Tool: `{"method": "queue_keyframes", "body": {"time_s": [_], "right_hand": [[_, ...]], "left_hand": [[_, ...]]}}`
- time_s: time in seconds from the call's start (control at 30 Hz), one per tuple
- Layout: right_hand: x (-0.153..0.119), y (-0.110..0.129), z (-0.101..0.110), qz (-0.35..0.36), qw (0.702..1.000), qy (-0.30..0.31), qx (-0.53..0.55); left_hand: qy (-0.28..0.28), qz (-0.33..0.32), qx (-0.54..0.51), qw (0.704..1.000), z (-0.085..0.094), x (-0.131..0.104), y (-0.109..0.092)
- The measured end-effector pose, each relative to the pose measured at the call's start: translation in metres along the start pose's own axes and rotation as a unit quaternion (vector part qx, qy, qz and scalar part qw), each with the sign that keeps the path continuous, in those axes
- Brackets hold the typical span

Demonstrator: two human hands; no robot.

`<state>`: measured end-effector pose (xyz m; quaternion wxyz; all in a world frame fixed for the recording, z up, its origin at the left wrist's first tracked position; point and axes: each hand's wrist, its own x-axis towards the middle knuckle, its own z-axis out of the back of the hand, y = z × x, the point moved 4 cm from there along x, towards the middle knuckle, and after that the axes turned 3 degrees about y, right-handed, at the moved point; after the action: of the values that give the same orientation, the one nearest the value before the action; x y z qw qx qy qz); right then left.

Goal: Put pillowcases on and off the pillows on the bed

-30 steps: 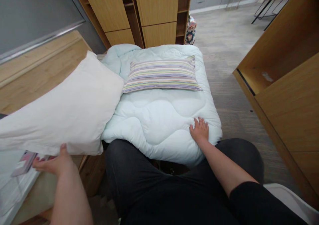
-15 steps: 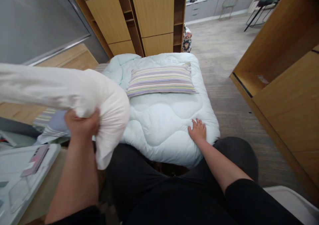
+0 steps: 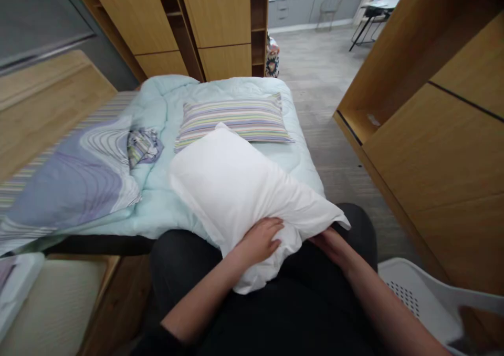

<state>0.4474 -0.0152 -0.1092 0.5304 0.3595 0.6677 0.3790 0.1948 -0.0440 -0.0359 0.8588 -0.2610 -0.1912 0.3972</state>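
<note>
1. Your left hand (image 3: 260, 239) presses down on the near end of the plump white fabric pillow (image 3: 240, 193), fingers spread and curled into the cloth — it grips a bunch of the cover rather than lying flat.
2. Your right hand (image 3: 333, 244) sits under the pillow's right near corner; the fingertips are tucked beneath the fabric, so you hold that corner from below, though how tightly the fingers close cannot be told.
3. The white pillow lies tilted across the near edge of the bed, its far end resting on the pale mint quilted duvet (image 3: 165, 209) and its near end hanging over your lap in dark trousers (image 3: 185, 256).
4. Just beyond the white pillow's far end lies a flat pillow in pastel stripes (image 3: 236, 115) — the two touch or nearly so; the white one overlaps its near edge.
5. To the left on the duvet lies a lilac and white sheet with wavy lines (image 3: 71, 180), well apart from both hands.
6. At your right, near the floor, stands a white plastic basket with a perforated wall (image 3: 417, 298).
7. Wooden cabinets (image 3: 220, 25) stand behind the bed, and a wooden wardrobe (image 3: 441, 140) flanks the right.
</note>
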Motion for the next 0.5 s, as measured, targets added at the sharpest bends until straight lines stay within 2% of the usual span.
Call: {"method": "queue_keyframes", "body": {"time_s": [0.07, 0.17, 0.27, 0.33, 0.4, 0.47, 0.5], "right_hand": [[-0.027, -0.004, 0.005, -0.023, 0.996, 0.027, 0.083], [-0.048, -0.003, 0.007, -0.011, 0.985, 0.024, 0.168], [-0.04, 0.001, 0.002, 0.016, 0.989, -0.002, 0.15], [-0.024, 0.003, -0.005, 0.031, 0.994, -0.05, 0.088], [-0.005, 0.004, -0.01, 0.045, 0.992, -0.114, 0.01], [0.011, 0.005, -0.013, 0.053, 0.985, -0.157, -0.056], [0.017, 0.006, -0.013, 0.058, 0.981, -0.166, -0.082]], "left_hand": [[-0.031, -0.005, -0.016, 0.999, -0.006, -0.027, 0.016], [-0.063, -0.031, -0.019, 0.997, -0.007, -0.056, 0.016], [-0.085, -0.051, 0.005, 0.995, 0.008, -0.073, 0.009], [-0.136, -0.032, 0.058, 0.989, 0.031, -0.084, 0.016], [-0.233, 0.056, 0.134, 0.962, 0.065, -0.095, 0.041], [-0.335, 0.203, 0.181, 0.902, 0.102, -0.107, 0.08], [-0.362, 0.283, 0.178, 0.87, 0.118, -0.11, 0.102]]}}
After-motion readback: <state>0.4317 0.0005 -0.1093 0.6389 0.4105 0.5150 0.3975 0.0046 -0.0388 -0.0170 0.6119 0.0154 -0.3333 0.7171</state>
